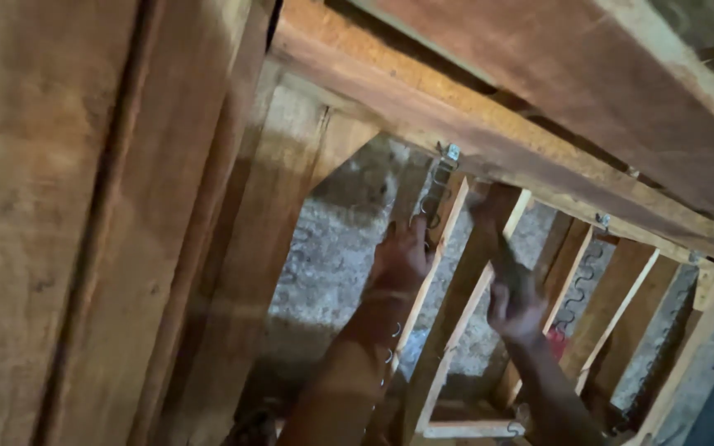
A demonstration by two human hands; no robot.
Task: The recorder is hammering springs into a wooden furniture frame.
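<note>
Gripping the grey zigzag steel spring [433, 198] with our left hand [402, 258], we swing a dark-handled hammer [499, 248], clenched in our right hand [516, 312], just right of its upright axis.

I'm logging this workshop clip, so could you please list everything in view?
Wooden frame: one, brown, fills the view.
Slats: several, light brown, inside the frame.
Zigzag springs: at least two, grey metal, running from the upper rail.
Metal clips: a few, silver, on the rail.
Floor: grey, rough, behind the frame.
Tool: one, dark, blurred, in right hand.
Left hand: on a spring.
Right hand: gripping the tool.
</note>
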